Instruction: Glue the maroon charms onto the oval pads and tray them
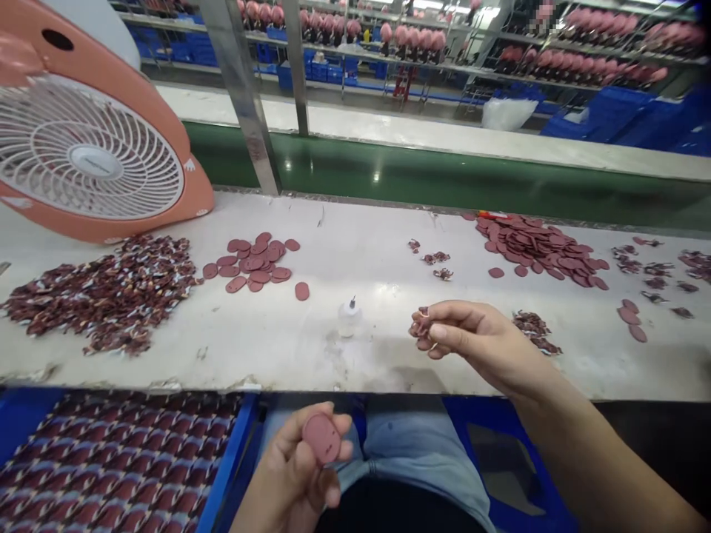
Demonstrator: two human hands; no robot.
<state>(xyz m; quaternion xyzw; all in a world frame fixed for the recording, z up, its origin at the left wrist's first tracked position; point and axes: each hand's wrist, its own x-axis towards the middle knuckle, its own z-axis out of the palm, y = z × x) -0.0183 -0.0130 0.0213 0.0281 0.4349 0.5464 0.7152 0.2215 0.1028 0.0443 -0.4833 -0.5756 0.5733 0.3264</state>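
My left hand [297, 474] is low over my lap, below the tabletop [344, 348] edge, with its fingers closed around a flat, oval, dusty-red piece [321, 438]; the thumb and fingertips pinch it by the rim so its face is turned up toward me. My right hand [478, 340] reaches out over the tabletop, and its fingers are pinched shut on a few small dark-red clips [421, 331]; they are too small and bunched for me to say exactly what they are, perhaps little bows or tabs. Just to the left of that hand stands a small clear glue bottle [349, 318] with a thin nozzle, upright and apart from my fingers. Just beyond my right wrist lies a little heap of the same small dark bits [536, 332]. Farther back on the right is a spread pile of oval pieces [536, 248], and a smaller cluster of ovals [256, 260] lies back on the left. A big heap of small dark pieces [105, 292] covers the left end, in front of a salmon-pink fan [89, 159]. Below the tabletop on my left, a blue bin [230, 459] holds rows of finished pieces.
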